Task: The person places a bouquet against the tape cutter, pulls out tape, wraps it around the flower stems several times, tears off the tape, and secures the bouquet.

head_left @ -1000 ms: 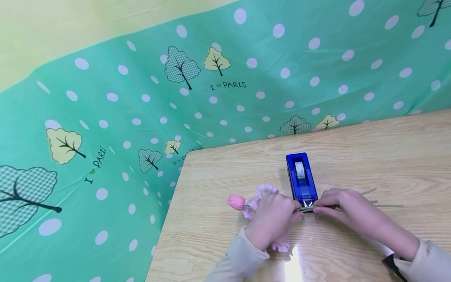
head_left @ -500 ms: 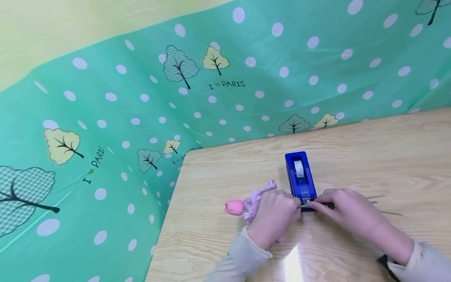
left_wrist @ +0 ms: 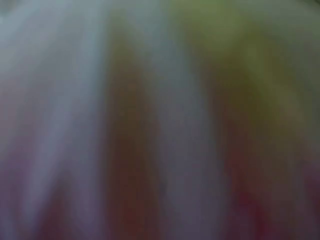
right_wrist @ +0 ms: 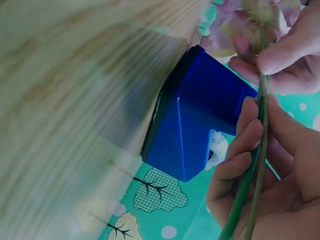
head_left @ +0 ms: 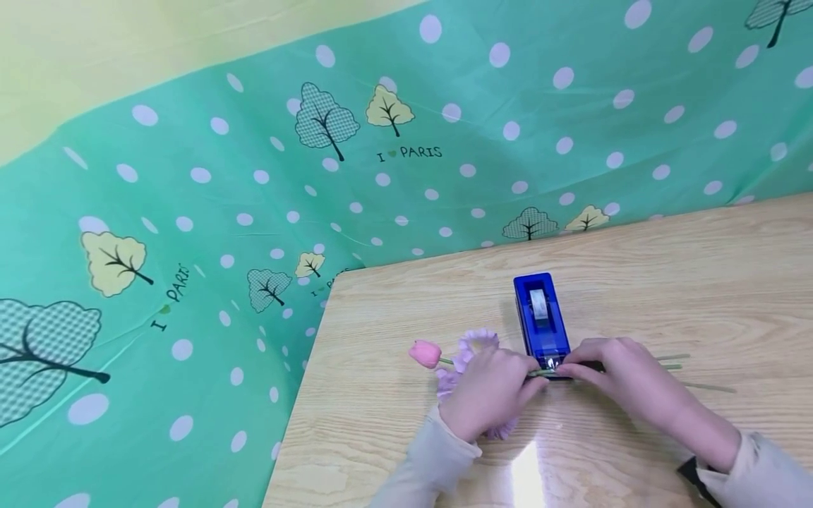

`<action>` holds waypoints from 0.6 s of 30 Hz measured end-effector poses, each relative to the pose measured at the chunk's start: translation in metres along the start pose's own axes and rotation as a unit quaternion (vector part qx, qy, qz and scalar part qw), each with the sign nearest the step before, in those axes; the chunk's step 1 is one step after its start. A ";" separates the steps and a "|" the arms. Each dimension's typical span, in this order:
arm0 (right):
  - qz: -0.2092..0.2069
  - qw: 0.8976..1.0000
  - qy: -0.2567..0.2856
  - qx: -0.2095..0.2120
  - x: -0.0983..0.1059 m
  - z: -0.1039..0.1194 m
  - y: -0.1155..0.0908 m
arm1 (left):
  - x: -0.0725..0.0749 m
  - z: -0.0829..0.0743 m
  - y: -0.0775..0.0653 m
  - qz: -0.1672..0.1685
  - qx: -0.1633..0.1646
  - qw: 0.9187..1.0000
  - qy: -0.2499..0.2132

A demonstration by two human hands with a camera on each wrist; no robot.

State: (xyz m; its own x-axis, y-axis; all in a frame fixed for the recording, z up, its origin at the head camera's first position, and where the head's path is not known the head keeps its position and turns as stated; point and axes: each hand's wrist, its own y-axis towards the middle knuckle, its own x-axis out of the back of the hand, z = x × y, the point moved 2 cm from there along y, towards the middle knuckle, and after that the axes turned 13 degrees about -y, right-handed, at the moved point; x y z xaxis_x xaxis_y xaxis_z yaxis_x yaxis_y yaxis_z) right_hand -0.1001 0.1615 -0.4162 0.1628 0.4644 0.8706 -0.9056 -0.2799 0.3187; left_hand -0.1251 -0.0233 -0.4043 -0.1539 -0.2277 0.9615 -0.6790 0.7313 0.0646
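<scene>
In the head view my left hand [head_left: 488, 395] grips a small bunch of artificial flowers by the stems, just below the heads. A pink tulip [head_left: 425, 353] and pale purple flowers [head_left: 473, 343] stick out to its left. My right hand [head_left: 625, 384] pinches the same stems [right_wrist: 261, 115] a short way further along, and their loose ends point right. A blue tape dispenser [head_left: 541, 321] stands right behind the fingertips, its front end at the stems. Shiny clear film, probably tape, glints between the hands. Blurred petals [left_wrist: 185, 120] fill the left wrist view, hiding that hand.
A wooden table [head_left: 394, 310] lies under everything, with a bright reflection near its front. Behind and to the left hangs a green dotted cloth [head_left: 381, 190] printed with trees. A black strap [head_left: 695, 480] shows by the right sleeve.
The flower bunch has turned in my hands: the tulip dipped half a second ago and now sits higher, with the purple petals spread again. My right hand has shifted slightly left. The dispenser stays put.
</scene>
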 end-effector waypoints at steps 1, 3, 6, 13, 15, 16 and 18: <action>-0.003 1.000 -0.002 0.007 0.000 0.000 0.000 | 0.001 0.001 0.000 0.005 -0.004 1.000 -0.007; -0.014 1.000 -0.009 0.024 0.000 0.000 -0.001 | 0.002 0.002 0.000 0.010 -0.017 1.000 -0.011; -0.036 0.998 -0.022 0.055 0.001 0.000 -0.004 | 0.003 0.001 0.001 0.004 -0.043 0.999 0.007; -0.060 0.994 -0.012 0.085 0.004 -0.001 -0.008 | 0.006 -0.004 -0.001 -0.012 -0.073 0.996 0.056; -0.053 0.995 -0.004 0.086 0.004 -0.001 -0.008 | 0.006 -0.006 -0.002 -0.007 -0.066 0.996 0.058; -0.048 0.995 -0.002 0.086 0.004 -0.001 -0.009 | 0.006 -0.007 -0.002 -0.004 -0.062 0.996 0.057; -0.043 0.995 0.001 0.085 0.004 -0.001 -0.009 | 0.005 -0.007 -0.003 0.001 -0.053 0.997 0.053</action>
State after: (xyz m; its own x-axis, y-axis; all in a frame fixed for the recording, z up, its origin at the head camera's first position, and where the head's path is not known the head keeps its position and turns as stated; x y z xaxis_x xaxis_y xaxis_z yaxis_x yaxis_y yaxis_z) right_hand -0.0920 0.1666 -0.4157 0.2357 0.4934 0.8373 -0.8089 -0.3779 0.4504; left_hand -0.1189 -0.0221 -0.3976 -0.0751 -0.1605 0.9842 -0.5983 0.7968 0.0843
